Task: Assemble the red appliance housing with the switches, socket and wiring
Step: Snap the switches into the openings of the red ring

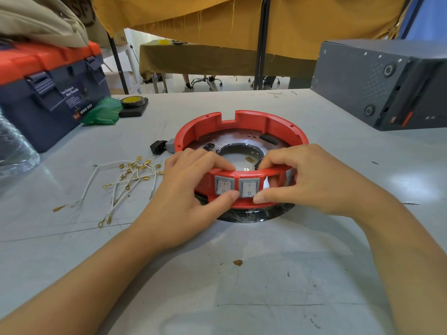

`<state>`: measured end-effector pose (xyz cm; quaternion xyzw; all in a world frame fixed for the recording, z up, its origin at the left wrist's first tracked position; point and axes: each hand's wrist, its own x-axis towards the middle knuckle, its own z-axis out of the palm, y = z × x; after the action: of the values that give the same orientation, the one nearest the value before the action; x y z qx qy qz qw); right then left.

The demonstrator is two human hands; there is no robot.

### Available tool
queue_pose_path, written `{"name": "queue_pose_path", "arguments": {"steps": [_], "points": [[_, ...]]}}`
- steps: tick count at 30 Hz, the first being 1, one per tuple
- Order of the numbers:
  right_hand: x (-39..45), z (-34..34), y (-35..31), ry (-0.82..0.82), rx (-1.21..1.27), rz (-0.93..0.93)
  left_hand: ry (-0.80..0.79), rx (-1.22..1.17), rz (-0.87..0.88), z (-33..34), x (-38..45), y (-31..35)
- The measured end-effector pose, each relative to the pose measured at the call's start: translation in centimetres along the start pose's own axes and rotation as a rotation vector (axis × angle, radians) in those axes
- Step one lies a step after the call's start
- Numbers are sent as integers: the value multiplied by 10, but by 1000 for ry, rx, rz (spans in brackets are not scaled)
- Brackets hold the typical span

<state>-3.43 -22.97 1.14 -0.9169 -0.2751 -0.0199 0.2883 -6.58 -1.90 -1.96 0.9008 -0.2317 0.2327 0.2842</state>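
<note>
The round red housing point(242, 122) sits on the grey table, its near wall facing me. Two grey rocker switches sit side by side in that wall, a left switch point(224, 186) and a right switch point(249, 189). My left hand point(193, 189) grips the near wall, fingers over the rim and thumb under the left switch. My right hand point(312, 180) grips the wall beside the right switch, index finger on the rim, thumb at the lower edge. A black socket point(158, 146) with a grey part lies left of the housing. White wires point(125, 182) with gold terminals lie at left.
A blue toolbox with an orange lid point(50, 93) stands at the far left, with a green bag point(104, 112) and a tape roll point(134, 102) beside it. A dark grey machine case point(377, 83) fills the far right. A black ring point(254, 215) shows under the housing.
</note>
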Motion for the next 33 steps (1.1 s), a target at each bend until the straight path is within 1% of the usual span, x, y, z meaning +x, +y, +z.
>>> {"name": "queue_pose_path", "arguments": {"steps": [3, 6, 9, 11, 13, 15, 19, 21, 25, 28, 30, 33], "points": [[-1, -1, -2, 61, 59, 20, 11, -74, 19, -3, 0, -4], [0, 0, -2, 97, 42, 51, 113, -127, -47, -5, 3, -10], [-2, -4, 1, 101, 58, 60, 284, -133, -176, -5, 9, -23], [-2, -5, 2, 105, 69, 67, 320, -113, -305, -4, 13, -34], [-2, -4, 3, 116, 78, 73, 236, -37, -396, -1, 15, -45], [-2, -4, 4, 126, 75, 79, 138, 25, -429, 1, 18, -54], [1, -5, 5, 140, 43, 58, 63, 143, -456, -9, 37, -74], [1, -5, 6, 149, 30, 37, -19, 190, -449, -12, 49, -82], [1, -4, 6, 184, 48, 23, -196, 266, -379, -7, 72, -94], [2, -2, 8, 191, 39, 9, -289, 282, -312, -3, 84, -97], [2, -2, 8, 194, 39, 12, -336, 280, -314, -1, 88, -98], [2, -1, 9, 191, 34, 12, -427, 407, -332, 6, 90, -106]]}}
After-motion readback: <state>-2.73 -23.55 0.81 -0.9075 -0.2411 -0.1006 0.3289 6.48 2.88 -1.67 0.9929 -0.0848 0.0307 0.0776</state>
